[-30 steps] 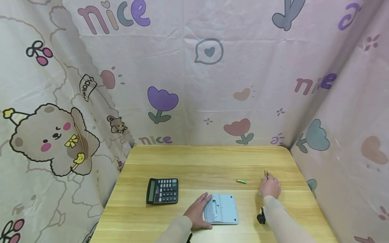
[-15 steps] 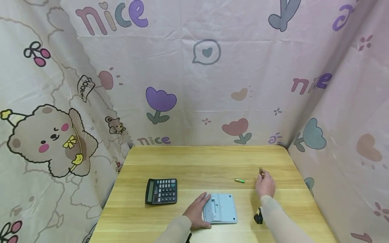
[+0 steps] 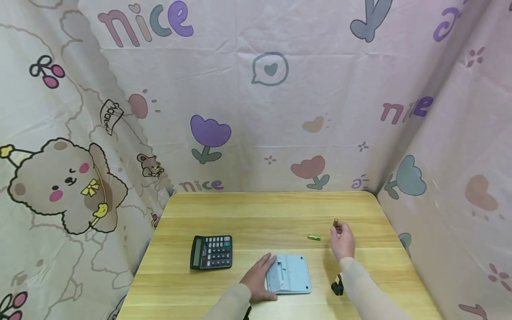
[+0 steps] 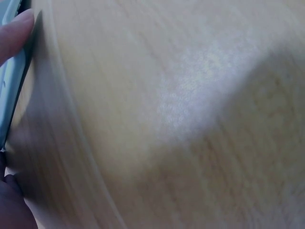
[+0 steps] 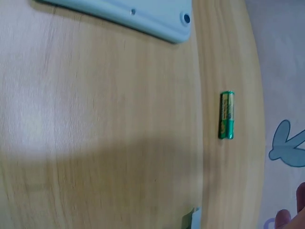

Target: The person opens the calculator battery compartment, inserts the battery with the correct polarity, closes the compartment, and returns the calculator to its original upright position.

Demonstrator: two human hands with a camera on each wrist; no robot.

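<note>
A light blue calculator lies with its back up, its battery slot uncovered. My left hand grips it by the left side, the thumb at the near edge; in the left wrist view the thumb overlaps the blue casing. Farther right, my right hand pinches a small battery between thumb and fingertips above the table. A green and gold battery lies between that hand and the calculator's far side. In the right wrist view only some fingertips show, and the held battery is out of sight.
A black calculator lies face up at the left of the wooden table. A small pale piece shows at the bottom of the right wrist view. Printed curtains hang behind and beside the table.
My right hand has moved left, carrying the pinched battery closer to the one on the table. My left hand stays on the light blue calculator.
</note>
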